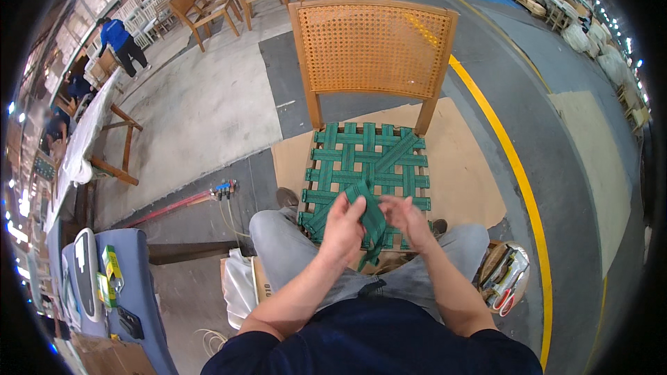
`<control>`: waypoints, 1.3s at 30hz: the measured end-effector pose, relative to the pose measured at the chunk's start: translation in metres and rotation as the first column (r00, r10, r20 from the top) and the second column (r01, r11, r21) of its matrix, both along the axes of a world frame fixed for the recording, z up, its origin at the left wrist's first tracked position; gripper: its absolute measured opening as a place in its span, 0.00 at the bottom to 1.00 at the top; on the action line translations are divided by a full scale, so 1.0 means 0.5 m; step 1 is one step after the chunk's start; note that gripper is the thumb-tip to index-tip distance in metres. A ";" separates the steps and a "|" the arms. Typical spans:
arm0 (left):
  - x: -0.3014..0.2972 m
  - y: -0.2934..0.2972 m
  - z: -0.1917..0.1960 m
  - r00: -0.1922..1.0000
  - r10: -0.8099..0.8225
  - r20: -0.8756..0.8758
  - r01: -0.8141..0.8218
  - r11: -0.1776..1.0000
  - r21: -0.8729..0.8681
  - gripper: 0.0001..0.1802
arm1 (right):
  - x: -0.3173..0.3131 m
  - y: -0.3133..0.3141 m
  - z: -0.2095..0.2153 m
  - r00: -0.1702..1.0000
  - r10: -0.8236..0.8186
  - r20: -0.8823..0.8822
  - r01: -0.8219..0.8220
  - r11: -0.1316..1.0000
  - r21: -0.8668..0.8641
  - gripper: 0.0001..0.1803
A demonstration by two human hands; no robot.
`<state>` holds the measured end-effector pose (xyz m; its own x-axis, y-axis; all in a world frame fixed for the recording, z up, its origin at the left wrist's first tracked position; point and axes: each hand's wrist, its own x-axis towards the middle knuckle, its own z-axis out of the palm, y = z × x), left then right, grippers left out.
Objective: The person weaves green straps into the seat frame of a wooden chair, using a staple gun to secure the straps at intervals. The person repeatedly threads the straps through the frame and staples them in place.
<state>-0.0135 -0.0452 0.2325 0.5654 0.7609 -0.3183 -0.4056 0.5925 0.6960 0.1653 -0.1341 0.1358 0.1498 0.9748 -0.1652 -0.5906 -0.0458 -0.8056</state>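
In front of me stands a wooden chair (pixel 303 76) with a cane back panel (pixel 375 45). Green webbing straps (pixel 326 155) cross over and under each other on its seat, and one strap (pixel 397 155) runs diagonally over the rest. My left hand (pixel 342 228) pinches a loose, folded length of green webbing (pixel 374 221) above the near part of the seat. Just right of that webbing is my right hand (pixel 411 223), slightly blurred, its fingers apart and apparently holding nothing. The loose webbing's lower end hangs between my knees.
Brown cardboard (pixel 465 160) lies beneath the chair. By my right knee, a container (pixel 517 271) holds tools and red-handled scissors (pixel 505 302). At left are a blue padded surface (pixel 142 285) with yellow-green boxes, and an air hose (pixel 170 208). A person in blue (pixel 118 38) stands farther off.
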 end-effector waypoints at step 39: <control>0.178 0.278 -0.356 0.241 0.043 -0.970 0.709 0.675 0.206 0.16 | 0.038 0.202 -0.112 0.956 0.171 0.240 0.009 0.796 -0.606 0.18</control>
<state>0.0757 0.0937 0.0548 0.4644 0.7722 -0.4336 0.7837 -0.1302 0.6074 0.1844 -0.0331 0.0796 0.2008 0.7054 -0.6797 -0.3275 -0.6056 -0.7253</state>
